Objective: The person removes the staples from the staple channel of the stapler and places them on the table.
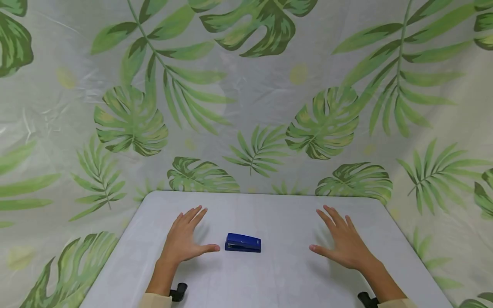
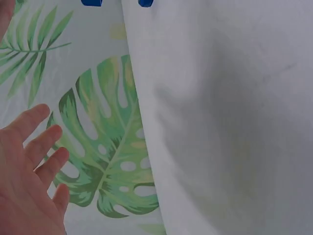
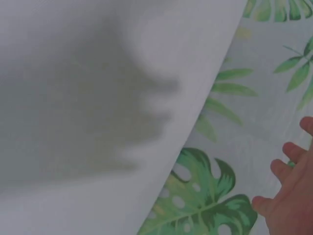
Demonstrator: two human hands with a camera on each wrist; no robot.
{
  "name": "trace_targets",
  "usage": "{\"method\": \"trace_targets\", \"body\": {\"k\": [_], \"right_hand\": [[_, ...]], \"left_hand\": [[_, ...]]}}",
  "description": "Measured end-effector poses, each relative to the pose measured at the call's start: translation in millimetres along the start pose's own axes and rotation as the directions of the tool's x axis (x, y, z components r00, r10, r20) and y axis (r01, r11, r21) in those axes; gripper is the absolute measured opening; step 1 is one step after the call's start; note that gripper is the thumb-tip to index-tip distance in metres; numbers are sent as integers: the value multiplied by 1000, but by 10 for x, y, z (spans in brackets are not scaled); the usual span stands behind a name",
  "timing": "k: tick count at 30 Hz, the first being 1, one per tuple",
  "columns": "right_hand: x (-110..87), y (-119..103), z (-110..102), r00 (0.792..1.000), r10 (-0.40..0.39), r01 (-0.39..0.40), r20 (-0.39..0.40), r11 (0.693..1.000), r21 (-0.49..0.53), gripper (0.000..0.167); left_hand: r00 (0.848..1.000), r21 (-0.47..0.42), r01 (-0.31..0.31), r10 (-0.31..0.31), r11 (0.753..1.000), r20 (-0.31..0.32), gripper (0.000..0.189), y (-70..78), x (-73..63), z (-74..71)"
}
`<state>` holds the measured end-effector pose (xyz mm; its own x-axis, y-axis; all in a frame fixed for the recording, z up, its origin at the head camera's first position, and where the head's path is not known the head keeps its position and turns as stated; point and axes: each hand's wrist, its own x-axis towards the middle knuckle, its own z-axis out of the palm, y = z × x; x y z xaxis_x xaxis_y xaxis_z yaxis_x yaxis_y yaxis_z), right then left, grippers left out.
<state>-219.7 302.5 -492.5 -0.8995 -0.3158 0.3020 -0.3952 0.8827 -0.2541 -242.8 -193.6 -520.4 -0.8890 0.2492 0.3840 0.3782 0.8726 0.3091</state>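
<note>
A blue stapler (image 1: 243, 243) lies on the white table (image 1: 277, 278), a little left of the middle in the head view. My left hand (image 1: 185, 239) hovers to its left, fingers spread and the thumb pointing toward the stapler without holding it. Farther off on the other side, my right hand (image 1: 343, 244) is held above the table with its fingers apart and nothing in it. The left wrist view shows the spread left fingers (image 2: 46, 142) and bits of blue at its top edge. In the right wrist view the right fingers (image 3: 281, 169) hold nothing.
Behind the table hangs a pale sheet (image 1: 262, 94) printed with green leaves, which also shows past both sides of the table. Each wrist carries a black mount, the left one (image 1: 179, 292) and the right one (image 1: 367, 299). Hand shadows fall on the tabletop.
</note>
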Motion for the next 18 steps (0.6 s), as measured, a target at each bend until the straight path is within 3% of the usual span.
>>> {"method": "trace_targets", "body": {"k": [10, 18], "right_hand": [[213, -198, 175, 999, -43, 43, 3, 999, 22, 94], [368, -416, 344, 998, -50, 47, 29, 996, 75, 95]], "left_hand": [[1000, -74, -5, 6, 997, 15, 106, 50, 45, 159], [994, -153, 52, -36, 987, 108, 105, 106, 119, 285]]}}
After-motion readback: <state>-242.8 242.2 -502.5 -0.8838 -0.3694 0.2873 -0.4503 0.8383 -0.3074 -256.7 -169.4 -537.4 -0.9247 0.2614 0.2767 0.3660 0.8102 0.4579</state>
